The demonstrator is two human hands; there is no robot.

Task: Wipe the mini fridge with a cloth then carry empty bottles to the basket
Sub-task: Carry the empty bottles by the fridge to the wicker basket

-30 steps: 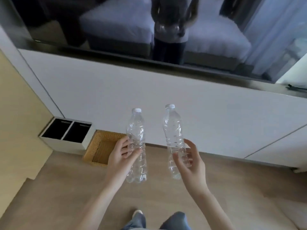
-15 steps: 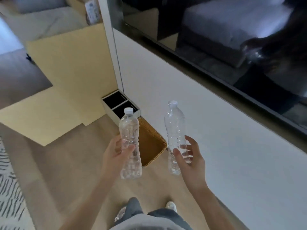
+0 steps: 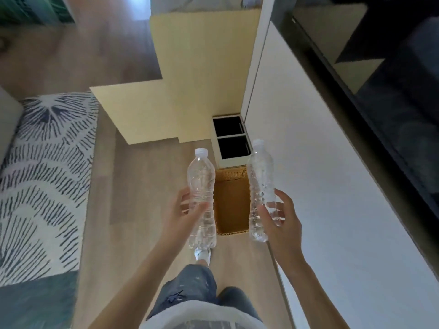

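Observation:
My left hand (image 3: 183, 216) grips one clear empty plastic bottle (image 3: 201, 186) upright by its lower half. My right hand (image 3: 282, 222) grips a second clear empty bottle (image 3: 260, 176), also upright with its white cap on. Between the two bottles, on the wood floor ahead of my feet, stands the brown woven basket (image 3: 234, 205), seen from above with nothing visible inside. The mini fridge and the cloth are not in view.
A white two-compartment bin (image 3: 231, 140) stands just beyond the basket against the white cabinet wall (image 3: 320, 162) on my right. A pale yellow panel (image 3: 190, 79) rises ahead. A patterned rug (image 3: 45, 174) lies to the left. A dark glossy surface (image 3: 392, 91) runs above the cabinet.
My view has swung left, so the cabinet now runs along my right and the basket lies straight ahead between the bottles. Both hands keep the same hold on the bottles.

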